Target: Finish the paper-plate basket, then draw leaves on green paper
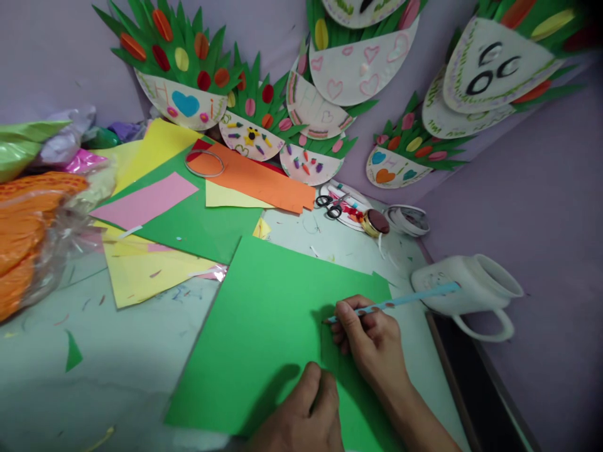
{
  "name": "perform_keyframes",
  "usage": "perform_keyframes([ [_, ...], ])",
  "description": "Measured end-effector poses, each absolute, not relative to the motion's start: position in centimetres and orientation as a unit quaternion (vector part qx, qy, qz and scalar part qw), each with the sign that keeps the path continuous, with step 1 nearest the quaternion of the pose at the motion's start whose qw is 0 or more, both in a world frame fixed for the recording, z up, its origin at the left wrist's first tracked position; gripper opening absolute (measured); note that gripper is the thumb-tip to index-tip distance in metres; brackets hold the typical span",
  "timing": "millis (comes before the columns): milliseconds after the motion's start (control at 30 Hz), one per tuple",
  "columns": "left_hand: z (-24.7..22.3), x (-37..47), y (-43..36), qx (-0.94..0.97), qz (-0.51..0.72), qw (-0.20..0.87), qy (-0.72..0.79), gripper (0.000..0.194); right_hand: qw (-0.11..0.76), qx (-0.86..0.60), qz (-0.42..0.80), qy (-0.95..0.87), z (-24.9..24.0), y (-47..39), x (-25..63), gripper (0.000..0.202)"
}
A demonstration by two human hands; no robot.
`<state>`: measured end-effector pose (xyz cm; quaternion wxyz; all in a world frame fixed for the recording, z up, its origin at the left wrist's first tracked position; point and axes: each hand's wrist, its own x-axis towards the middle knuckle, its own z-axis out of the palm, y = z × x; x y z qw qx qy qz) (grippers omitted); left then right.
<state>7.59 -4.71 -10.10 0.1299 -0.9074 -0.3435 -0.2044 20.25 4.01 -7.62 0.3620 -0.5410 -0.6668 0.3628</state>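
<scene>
A large green sheet (254,320) lies on the light table in front of me. Closed around a light blue pencil (414,295), my right hand (372,333) rests on the sheet's right part, the pencil tip touching the paper. A thin dark line runs down the sheet from near the tip. My left hand (306,411) is at the sheet's near edge, its fingers bent and pressed together; whatever they may hold is hidden.
Coloured paper (188,220) is layered at the back left, beside plastic-wrapped bundles (38,232). Black-handled scissors (333,206), a small jar (374,223) and tape rolls (407,220) sit behind. A white mug (443,276) stands right. Paper-plate crafts (188,103) hang on the wall.
</scene>
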Motion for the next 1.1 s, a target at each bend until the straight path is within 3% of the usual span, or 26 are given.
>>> perform_keyframes([
  [367, -10.2, 7.7, -4.5, -0.905, -0.199, 0.137, -0.35, 0.012, 0.374, -0.571, 0.397, -0.613, -7.9, 5.8, 20.1, 0.036],
  [667, -8.1, 7.2, -1.8, -0.886, -0.164, 0.012, -0.433, 0.041, 0.366, -0.573, 0.38, -0.627, -7.7, 5.7, 20.2, 0.036],
  [1100, -8.1, 7.3, -1.6, -0.903, -0.105, -0.024, -0.417, 0.042, 0.386, -0.606, 0.333, -0.611, -7.9, 6.5, 20.0, 0.042],
])
